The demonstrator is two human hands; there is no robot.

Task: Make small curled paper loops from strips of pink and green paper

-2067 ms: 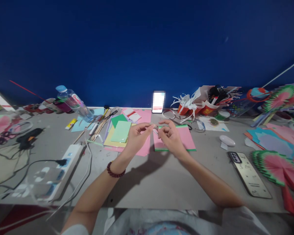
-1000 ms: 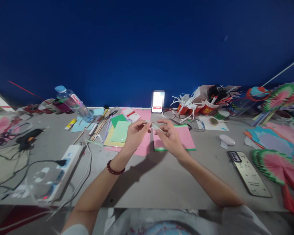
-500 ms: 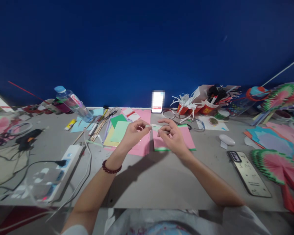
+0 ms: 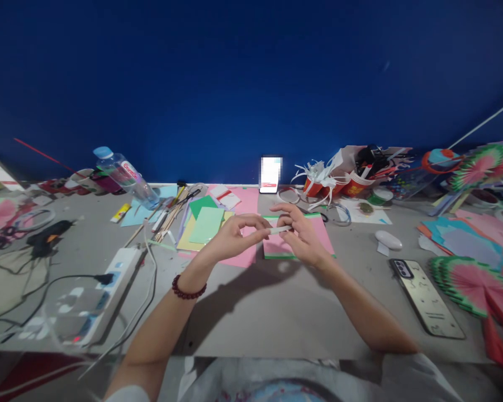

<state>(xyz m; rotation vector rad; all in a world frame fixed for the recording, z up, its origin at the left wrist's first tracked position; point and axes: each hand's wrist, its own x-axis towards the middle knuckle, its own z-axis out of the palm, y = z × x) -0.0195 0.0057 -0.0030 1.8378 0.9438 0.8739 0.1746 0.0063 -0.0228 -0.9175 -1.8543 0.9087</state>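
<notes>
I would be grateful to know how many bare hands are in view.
2: the left hand, at one end of a narrow pale strip, and the right hand, at its other end, partly hiding the pink paper with green edges. No others show.

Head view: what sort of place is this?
Probably a paper-craft worktable: a pleated pink-and-green fan lies at the right, with a light green sheet and thin sticks left of centre.
</notes>
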